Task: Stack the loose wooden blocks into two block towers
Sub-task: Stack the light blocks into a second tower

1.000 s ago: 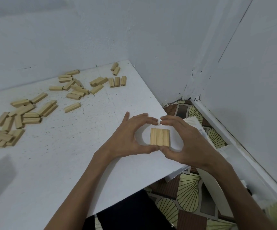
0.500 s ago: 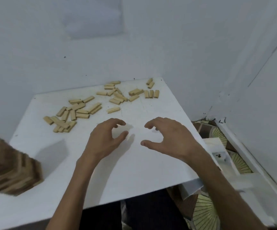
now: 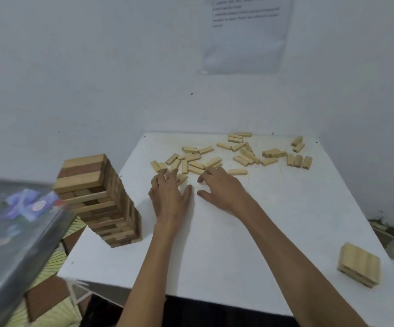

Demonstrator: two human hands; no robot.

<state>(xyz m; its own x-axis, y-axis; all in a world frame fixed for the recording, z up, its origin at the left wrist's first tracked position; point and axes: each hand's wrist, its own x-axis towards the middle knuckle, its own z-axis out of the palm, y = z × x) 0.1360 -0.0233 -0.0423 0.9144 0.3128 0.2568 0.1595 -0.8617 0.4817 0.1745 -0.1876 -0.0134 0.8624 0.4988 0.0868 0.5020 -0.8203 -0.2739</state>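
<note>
Pale wooden blocks point(image 3: 196, 164) (oblong, scattered) lie by left hand point(image 3: 169, 197), right hand point(image 3: 223, 190), grips wide.

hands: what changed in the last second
Both hands let go of the short stack at the near right edge of the table and moved forward to the loose blocks; left hand and right hand now touch their near edge, holding nothing. The short stack stayed put; the loose blocks look unmoved.

- Left hand point(image 3: 169, 197): palm down, fingers straight and spread, arm stretched forward.
- Right hand point(image 3: 223, 192): palm down, fingers seemingly loosely bent, thumb apart.
</note>
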